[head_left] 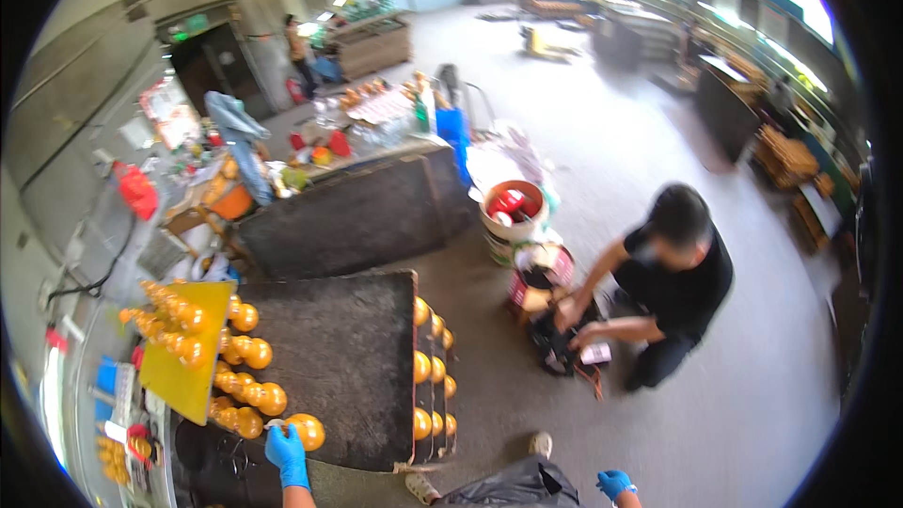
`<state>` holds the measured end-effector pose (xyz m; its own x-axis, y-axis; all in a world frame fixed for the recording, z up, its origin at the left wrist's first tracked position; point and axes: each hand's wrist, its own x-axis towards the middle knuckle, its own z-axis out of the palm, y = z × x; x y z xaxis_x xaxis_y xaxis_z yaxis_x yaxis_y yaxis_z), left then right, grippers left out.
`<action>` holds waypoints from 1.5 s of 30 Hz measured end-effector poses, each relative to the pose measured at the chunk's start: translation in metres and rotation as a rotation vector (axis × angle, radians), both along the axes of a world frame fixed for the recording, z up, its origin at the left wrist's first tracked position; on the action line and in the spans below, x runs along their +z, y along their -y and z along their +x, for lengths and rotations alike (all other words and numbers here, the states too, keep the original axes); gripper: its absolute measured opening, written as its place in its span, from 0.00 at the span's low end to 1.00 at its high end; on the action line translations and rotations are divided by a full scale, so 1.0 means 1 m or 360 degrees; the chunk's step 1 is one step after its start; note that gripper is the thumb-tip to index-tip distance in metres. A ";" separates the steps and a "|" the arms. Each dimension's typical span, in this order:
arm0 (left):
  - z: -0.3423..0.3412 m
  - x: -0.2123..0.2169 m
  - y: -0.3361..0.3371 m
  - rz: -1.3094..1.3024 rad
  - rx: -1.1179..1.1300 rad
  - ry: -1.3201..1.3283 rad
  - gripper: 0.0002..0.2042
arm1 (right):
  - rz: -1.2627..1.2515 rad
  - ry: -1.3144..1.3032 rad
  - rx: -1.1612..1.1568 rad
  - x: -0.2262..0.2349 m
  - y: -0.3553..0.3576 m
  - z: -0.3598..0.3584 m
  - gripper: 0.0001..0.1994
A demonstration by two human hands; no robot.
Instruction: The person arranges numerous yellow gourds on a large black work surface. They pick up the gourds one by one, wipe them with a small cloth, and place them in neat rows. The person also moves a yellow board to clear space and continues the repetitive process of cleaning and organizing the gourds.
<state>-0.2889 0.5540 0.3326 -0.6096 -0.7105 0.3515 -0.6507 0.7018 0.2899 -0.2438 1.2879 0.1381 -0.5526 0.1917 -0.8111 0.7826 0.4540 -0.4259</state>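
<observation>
My left hand, in a blue glove, is closed at the near left corner of a dark worktop. Its fingers are around the narrow end of a glossy orange gourd-shaped piece, whose round bulb sticks out to the right. Similar orange gourds lie in rows along the worktop's left edge, and more rest on a yellow board. Low at the right, my right hand, also blue-gloved, hangs away from the worktop with curled fingers. Whether it holds anything small is unclear.
Orange bulbs line the worktop's right side. Beyond stands a dark-sided bench heaped with goods. A person in black crouches at the right, hands on a dark bag. Buckets stand beside them.
</observation>
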 end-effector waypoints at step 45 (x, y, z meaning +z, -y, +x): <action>-0.425 -0.002 -0.098 0.0183 0.0906 -0.0262 0.14 | 0.0005 -0.0476 0.1911 0.071 0.365 -0.907 0.17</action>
